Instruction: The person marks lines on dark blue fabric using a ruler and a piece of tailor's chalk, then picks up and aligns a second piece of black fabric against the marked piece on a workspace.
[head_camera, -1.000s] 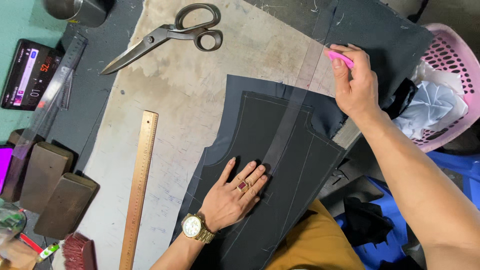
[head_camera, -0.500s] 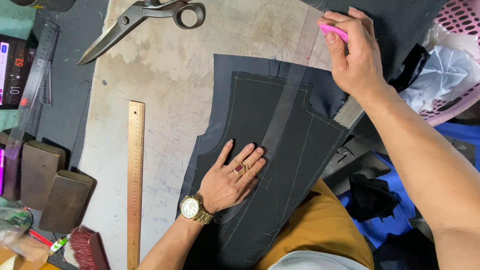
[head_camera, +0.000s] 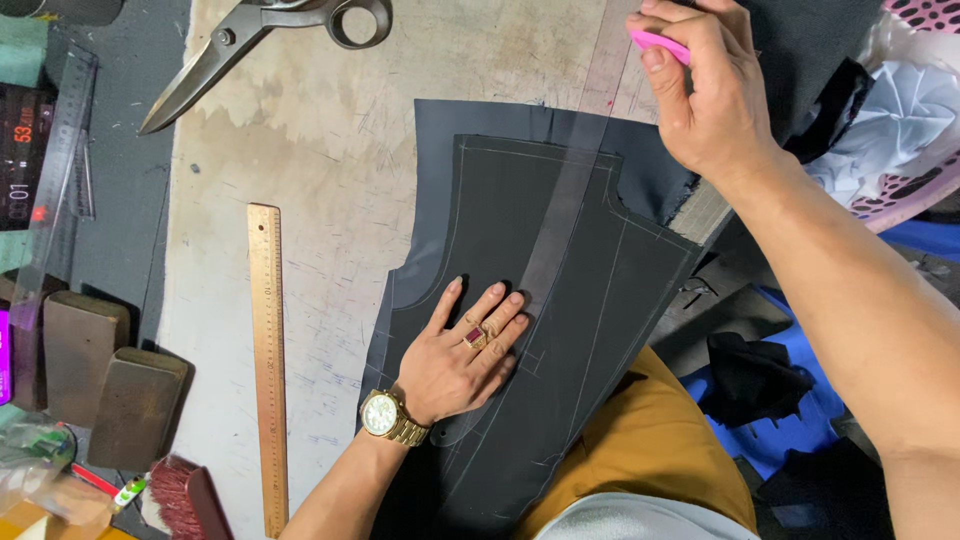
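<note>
My left hand (head_camera: 468, 350), with a ring and a gold wristwatch, lies flat with fingers spread on a cut piece of dark fabric (head_camera: 610, 330) and on the lower end of a clear plastic ruler (head_camera: 562, 225) laid across it. The fabric shows thin chalk lines and rests on a larger dark piece on the worn cutting table (head_camera: 330, 230). My right hand (head_camera: 705, 95) is at the far end of the ruler, near the top edge of the view, pinching a pink piece of tailor's chalk (head_camera: 660, 44) between thumb and fingers.
Large metal shears (head_camera: 265, 45) lie at the top left. A wooden ruler (head_camera: 268, 370) lies along the table left of the fabric. Wooden blocks (head_camera: 110, 385), a brush (head_camera: 185, 498) and a digital device (head_camera: 25, 155) sit at the left. A pink basket (head_camera: 915, 170) with cloth stands at the right.
The view has shifted down and closer. My right hand with the chalk has stayed at the ruler's far end; my left hand keeps pressing the fabric in the same spot.
</note>
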